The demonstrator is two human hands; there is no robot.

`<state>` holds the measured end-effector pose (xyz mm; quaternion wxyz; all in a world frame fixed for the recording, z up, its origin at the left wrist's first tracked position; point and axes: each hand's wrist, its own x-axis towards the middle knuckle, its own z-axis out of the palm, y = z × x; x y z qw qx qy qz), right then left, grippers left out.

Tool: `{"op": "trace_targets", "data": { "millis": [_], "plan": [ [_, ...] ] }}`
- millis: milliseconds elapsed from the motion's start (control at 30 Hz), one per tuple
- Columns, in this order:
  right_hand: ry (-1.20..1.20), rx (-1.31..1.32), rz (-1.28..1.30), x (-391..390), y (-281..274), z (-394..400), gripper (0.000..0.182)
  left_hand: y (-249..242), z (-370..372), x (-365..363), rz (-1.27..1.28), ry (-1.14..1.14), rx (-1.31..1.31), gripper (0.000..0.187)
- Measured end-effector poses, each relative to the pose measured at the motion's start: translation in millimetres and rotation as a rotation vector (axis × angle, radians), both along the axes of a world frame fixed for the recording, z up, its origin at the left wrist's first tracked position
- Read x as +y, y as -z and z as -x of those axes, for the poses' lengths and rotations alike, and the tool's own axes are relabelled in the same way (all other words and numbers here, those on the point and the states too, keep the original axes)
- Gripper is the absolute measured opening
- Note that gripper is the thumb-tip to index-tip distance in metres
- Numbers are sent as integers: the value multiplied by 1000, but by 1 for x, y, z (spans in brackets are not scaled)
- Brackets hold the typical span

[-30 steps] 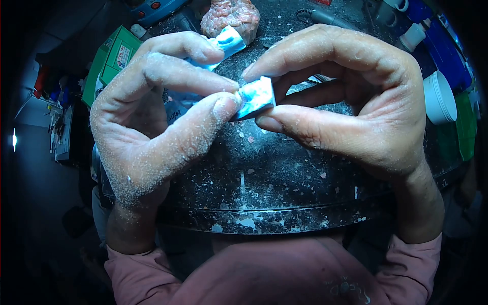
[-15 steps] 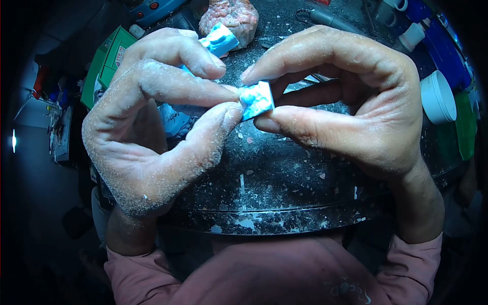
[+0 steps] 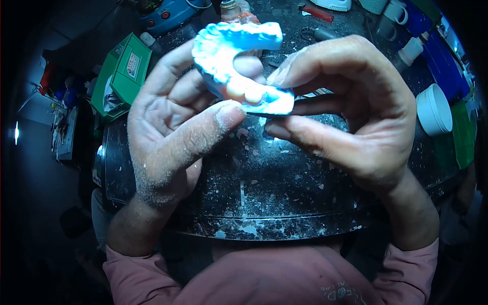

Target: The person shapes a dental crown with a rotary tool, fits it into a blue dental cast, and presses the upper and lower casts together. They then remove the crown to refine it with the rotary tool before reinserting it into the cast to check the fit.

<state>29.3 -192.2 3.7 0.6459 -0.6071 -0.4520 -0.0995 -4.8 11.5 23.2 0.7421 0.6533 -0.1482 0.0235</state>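
A horseshoe-shaped dental model [image 3: 216, 58], bright blue-white under the light, is held up over the bench with its teeth facing me. Cream-coloured teeth [image 3: 245, 93] stand out on its near side. My left hand [image 3: 170, 132], dusted with pale powder, supports the model from the left, its thumb at the near edge and its fingers partly hidden behind. My right hand [image 3: 368, 109] pinches the model's near right end between thumb and fingers.
The dark bench [image 3: 284, 188] is specked with plaster bits. Green box [image 3: 133, 66] at left, blue machine [image 3: 165, 18] behind it. White tub [image 3: 433, 109], small bottle [image 3: 412, 50] and mug [image 3: 395, 11] on the right. A red-handled tool [image 3: 317, 13] lies at the back.
The dental model has turned, so its whole arch and cream teeth now face the camera. My left fingers have shifted from a pinch to behind the model; my right hand keeps its pinch.
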Motion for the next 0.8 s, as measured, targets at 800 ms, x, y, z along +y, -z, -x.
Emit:
{"op": "trace_targets", "data": {
  "millis": [800],
  "plan": [
    [385, -631, 83, 9, 7, 0, 44, 9, 5, -1, 156, 128, 89, 64]
  ]
}}
